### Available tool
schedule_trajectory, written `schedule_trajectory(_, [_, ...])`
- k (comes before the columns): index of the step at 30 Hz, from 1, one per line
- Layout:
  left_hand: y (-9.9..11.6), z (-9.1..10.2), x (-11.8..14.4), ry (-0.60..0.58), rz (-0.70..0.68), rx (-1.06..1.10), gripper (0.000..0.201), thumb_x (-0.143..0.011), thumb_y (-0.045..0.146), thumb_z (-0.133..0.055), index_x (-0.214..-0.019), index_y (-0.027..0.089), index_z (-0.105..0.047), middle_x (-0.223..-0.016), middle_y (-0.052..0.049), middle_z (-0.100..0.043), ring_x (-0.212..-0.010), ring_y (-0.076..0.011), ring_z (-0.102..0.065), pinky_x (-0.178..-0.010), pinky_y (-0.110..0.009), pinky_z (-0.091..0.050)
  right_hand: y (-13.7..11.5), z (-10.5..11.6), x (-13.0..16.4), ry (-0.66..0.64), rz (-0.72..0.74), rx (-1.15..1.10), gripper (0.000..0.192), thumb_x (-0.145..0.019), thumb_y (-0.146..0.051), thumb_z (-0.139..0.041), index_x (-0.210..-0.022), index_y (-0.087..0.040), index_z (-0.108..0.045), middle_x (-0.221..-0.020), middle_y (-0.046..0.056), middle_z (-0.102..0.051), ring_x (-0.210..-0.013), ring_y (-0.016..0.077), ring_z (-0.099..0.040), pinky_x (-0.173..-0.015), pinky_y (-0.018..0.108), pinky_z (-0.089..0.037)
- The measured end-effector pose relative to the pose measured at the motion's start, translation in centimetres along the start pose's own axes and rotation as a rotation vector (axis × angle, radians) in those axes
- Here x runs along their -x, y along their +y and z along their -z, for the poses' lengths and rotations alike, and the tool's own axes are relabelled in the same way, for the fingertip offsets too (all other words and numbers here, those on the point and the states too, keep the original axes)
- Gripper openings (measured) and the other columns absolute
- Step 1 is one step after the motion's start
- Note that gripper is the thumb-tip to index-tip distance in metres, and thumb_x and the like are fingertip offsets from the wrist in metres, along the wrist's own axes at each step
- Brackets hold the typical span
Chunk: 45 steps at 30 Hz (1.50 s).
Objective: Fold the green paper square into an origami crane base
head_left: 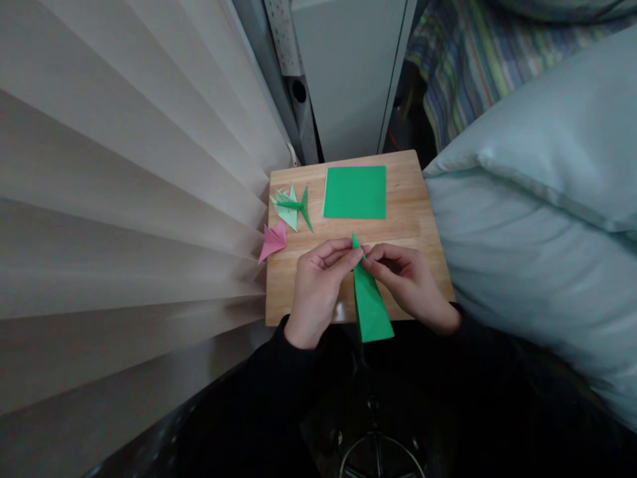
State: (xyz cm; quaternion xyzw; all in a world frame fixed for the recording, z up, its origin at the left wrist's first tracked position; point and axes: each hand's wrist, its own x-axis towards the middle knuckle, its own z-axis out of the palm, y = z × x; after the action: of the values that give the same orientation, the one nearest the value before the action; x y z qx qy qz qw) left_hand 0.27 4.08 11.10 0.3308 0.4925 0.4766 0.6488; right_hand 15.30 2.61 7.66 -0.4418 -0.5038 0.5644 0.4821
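Note:
A green sheet of origami paper [371, 305], folded into a long narrow wedge, is held over the near part of the small wooden table. Its pointed end faces away from me, and its wide end hangs past the near edge. My left hand [321, 282] pinches it near the tip from the left, thumb on top. From the right, my right hand [411, 275] pinches the same spot with thumb and forefinger. The fingertips of both hands nearly meet there and partly cover the paper. Beyond the hands lies a flat stack of green paper [355, 192].
Folded light-green and green paper pieces [293, 207] sit at the table's [403, 179] left, beside a pink folded piece [273, 240] at the edge. A pleated curtain [149, 252] borders the left, pale bedding [522, 199] the right. A cabinet [353, 73] stands behind.

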Motion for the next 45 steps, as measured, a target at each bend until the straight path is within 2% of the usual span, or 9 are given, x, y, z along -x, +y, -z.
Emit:
schedule_trajectory(4, [0.1, 0.3, -0.3, 0.079, -0.113, -0.202, 0.02, -0.07, 0.031, -0.092, -0.076, 0.018, -0.078, -0.074, -0.001, -0.076, -0.066, -0.011, -0.066, -0.066, -0.024, -0.053, -0.4, 0.2, 0.2, -0.023, -0.009, 0.056, 0.019, -0.091, -0.027, -0.069, -0.074, -0.021, -0.067, -0.072, -0.001, -0.066, -0.069, 0.0142, -0.057, -0.07, 0.03, -0.046])
schedule_trajectory(8, [0.0, 0.8, -0.5, 0.075, -0.116, -0.243, 0.021, -0.072, 0.034, -0.09, -0.076, 0.018, -0.078, -0.064, 0.001, -0.069, -0.054, -0.008, -0.054, -0.053, -0.022, -0.043, -0.9, 0.3, 0.3, -0.047, -0.003, 0.106, 0.017, -0.089, -0.021, -0.067, -0.072, -0.021, -0.065, -0.071, -0.002, -0.066, -0.069, 0.0142, -0.058, -0.07, 0.03, -0.046])
schedule_trajectory(11, [-0.1, 0.8, -0.5, 0.038, -0.102, -0.208, 0.019, -0.073, 0.032, -0.09, -0.077, 0.017, -0.079, -0.061, 0.002, -0.067, -0.054, -0.0081, -0.055, -0.056, -0.023, -0.046, -0.9, 0.2, 0.3, -0.051, -0.007, 0.106, 0.017, -0.09, -0.023, -0.067, -0.073, -0.021, -0.066, -0.072, -0.001, -0.067, -0.071, 0.0149, -0.06, -0.072, 0.03, -0.047])
schedule_trajectory(15, [0.1, 0.5, -0.2, 0.006, -0.056, -0.183, 0.02, -0.073, 0.032, -0.089, -0.076, 0.016, -0.078, -0.068, 0.0, -0.071, -0.059, -0.0097, -0.06, -0.062, -0.025, -0.051, -0.7, 0.0, 0.2, -0.038, -0.031, 0.05, 0.016, -0.092, -0.034, -0.073, -0.082, -0.022, -0.072, -0.081, 0.002, -0.072, -0.079, 0.0177, -0.064, -0.078, 0.032, -0.049])
schedule_trajectory(20, [0.4, 0.4, 0.0, -0.033, -0.042, -0.173, 0.018, -0.074, 0.03, -0.088, -0.072, 0.016, -0.076, -0.066, 0.001, -0.069, -0.061, -0.0093, -0.059, -0.063, -0.024, -0.05, -0.5, 0.0, 0.2, -0.042, -0.025, -0.01, 0.02, -0.093, -0.038, -0.073, -0.083, -0.021, -0.074, -0.084, 0.003, -0.075, -0.081, 0.018, -0.066, -0.081, 0.033, -0.05])
schedule_trajectory(30, [0.7, 0.1, -0.1, -0.009, 0.064, 0.019, 0.022, -0.065, 0.024, -0.092, -0.071, 0.015, -0.072, -0.063, 0.003, -0.066, -0.057, -0.0064, -0.057, -0.06, -0.021, -0.049, -0.9, -0.2, 0.2, -0.029, -0.063, -0.053, 0.022, -0.09, -0.041, -0.076, -0.08, -0.021, -0.073, -0.078, 0.001, -0.071, -0.075, 0.0165, -0.062, -0.072, 0.031, -0.049])
schedule_trajectory(40, [0.7, 0.0, 0.0, 0.05, 0.062, 0.025, 0.016, -0.066, 0.022, -0.088, -0.067, 0.015, -0.073, -0.061, 0.002, -0.065, -0.058, -0.0063, -0.056, -0.059, -0.02, -0.046, -1.0, -0.4, 0.5, -0.026, -0.007, 0.058, 0.017, -0.093, -0.033, -0.073, -0.081, -0.02, -0.073, -0.078, 0.001, -0.071, -0.074, 0.0153, -0.061, -0.072, 0.03, -0.048])
schedule_trajectory(45, [1.1, 0.7, -0.5, 0.128, 0.01, 0.037, 0.019, -0.067, 0.025, -0.09, -0.072, 0.015, -0.074, -0.063, 0.003, -0.064, -0.058, -0.0058, -0.057, -0.057, -0.018, -0.046, -0.7, -0.5, 0.3, -0.008, -0.093, -0.07, 0.02, -0.089, -0.036, -0.076, -0.076, -0.02, -0.071, -0.072, 0.0, -0.068, -0.067, 0.0143, -0.058, -0.066, 0.03, -0.046])
